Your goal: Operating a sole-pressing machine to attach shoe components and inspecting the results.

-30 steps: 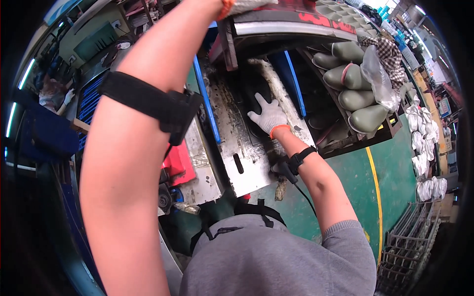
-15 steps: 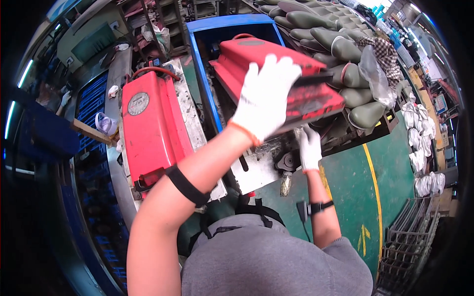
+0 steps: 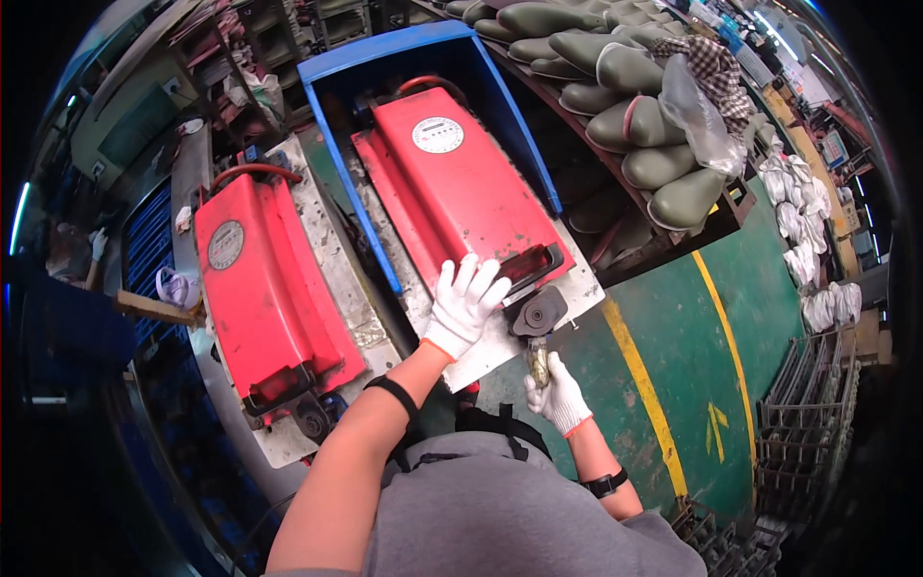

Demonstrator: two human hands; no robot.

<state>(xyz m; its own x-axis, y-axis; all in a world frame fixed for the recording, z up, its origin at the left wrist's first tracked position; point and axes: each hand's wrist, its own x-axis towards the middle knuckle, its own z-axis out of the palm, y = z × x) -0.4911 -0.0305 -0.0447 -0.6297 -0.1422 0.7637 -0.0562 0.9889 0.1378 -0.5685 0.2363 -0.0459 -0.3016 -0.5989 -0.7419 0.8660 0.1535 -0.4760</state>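
A long red metal cover (image 3: pixel 452 192) with a round pale dial plate lies lowered over a metal base (image 3: pixel 481 365). My left hand (image 3: pixel 461 310), in a white glove, rests with fingers spread at the cover's near end, beside its black handle (image 3: pixel 531 269). In front of that end sits a dark round pivot piece (image 3: pixel 538 313), from which a short lever grip (image 3: pixel 538 360) points toward me. Closed around this tape-wrapped grip is my right hand (image 3: pixel 558 396), gloved too. What lies under the cover is hidden.
A second red-covered machine (image 3: pixel 260 279) stands to the left. A blue hood (image 3: pixel 385 48) surrounds the nearer machine's far end. Olive-green boots (image 3: pixel 635 125) are piled at the back right. Metal racks (image 3: pixel 808 423) stand on the green floor (image 3: pixel 692 327) at the right.
The red cover was raised and tilted; now it lies down on its base. My left hand came down with it. My right hand moved from beside the base to the lever grip.
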